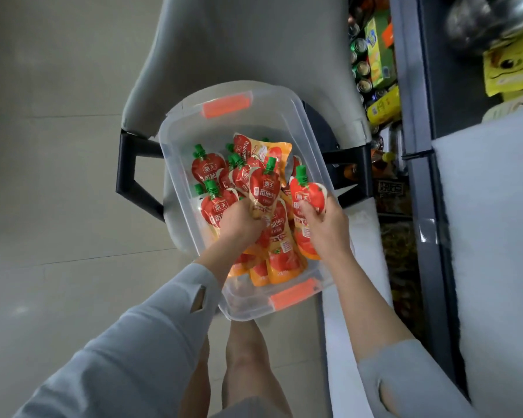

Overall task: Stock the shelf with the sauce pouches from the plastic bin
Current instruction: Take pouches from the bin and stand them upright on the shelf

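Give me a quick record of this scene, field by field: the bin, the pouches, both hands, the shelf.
bin: clear plastic bin, orange latches, on a grey chair
contents: many red sauce pouches, green caps
left: left hand grips central pouch
right: right hand grips rightmost pouch
shelf: shelf at right, holding cans and boxes
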`<state>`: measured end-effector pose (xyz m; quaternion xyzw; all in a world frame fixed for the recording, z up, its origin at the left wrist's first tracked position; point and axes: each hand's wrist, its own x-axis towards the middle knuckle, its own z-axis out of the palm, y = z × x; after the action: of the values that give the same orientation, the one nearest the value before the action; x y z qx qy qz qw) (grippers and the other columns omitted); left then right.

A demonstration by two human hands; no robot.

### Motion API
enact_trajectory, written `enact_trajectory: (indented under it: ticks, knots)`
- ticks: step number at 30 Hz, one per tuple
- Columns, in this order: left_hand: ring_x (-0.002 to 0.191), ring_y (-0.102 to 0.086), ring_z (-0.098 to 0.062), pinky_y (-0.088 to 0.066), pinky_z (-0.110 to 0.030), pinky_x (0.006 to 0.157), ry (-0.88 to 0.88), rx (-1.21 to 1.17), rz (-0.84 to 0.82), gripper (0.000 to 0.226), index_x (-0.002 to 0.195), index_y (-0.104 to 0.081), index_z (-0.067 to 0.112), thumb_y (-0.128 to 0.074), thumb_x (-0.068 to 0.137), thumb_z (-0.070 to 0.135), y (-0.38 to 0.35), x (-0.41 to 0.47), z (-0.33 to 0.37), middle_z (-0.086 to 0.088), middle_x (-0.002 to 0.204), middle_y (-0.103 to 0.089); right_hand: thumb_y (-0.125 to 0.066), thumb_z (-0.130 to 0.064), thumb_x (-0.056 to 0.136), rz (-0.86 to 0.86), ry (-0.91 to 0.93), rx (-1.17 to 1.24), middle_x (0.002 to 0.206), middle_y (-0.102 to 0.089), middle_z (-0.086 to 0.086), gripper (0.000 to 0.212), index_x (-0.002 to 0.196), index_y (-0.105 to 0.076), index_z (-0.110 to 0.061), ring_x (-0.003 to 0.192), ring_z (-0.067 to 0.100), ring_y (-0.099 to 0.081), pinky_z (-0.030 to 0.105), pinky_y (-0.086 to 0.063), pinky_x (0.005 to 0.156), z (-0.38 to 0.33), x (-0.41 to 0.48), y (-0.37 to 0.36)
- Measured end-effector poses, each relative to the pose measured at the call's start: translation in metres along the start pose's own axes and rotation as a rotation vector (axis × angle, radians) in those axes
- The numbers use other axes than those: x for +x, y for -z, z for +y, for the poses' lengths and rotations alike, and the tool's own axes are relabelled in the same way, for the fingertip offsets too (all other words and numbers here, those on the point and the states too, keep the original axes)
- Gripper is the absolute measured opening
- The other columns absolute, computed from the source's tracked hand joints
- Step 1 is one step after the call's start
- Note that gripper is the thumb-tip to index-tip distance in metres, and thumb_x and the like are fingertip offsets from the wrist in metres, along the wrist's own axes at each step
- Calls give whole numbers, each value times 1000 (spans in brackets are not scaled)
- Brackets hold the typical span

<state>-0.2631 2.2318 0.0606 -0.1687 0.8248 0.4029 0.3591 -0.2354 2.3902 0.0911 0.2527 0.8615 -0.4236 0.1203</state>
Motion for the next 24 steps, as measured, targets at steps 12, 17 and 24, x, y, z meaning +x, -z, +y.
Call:
enact_trajectory:
  ticks: [12,17,24]
  knots:
    - [101,-67,-27,-57,-44,85,-54,-512,-350,44,124,-54,19,-72,84,21,72,-78,22,-6,113,-68,-77,-24,83,-87,-557,923,93,-77,6,25,103,-69,-12,84,20,-75,37,-56,75,-29,-80,69]
    - [100,-68,-27,-56,-44,85,-152,-492,-378,32,122,-56,20,-59,93,32,104,-129,57,-7,112,-68,-75,-17,85,97,-362,987,99,-76,7,27,110,-70,-7,91,19,-73,30,-57,74,-60,-142,99]
    - [89,-72,-33,-57,-50,83,-432,-383,-551,40,120,-58,11,-64,87,33,117,-198,122,-17,107,-71,-71,-14,89,335,-175,917,95,-76,4,17,105,-70,-11,85,17,-73,27,-58,71,-100,-219,165]
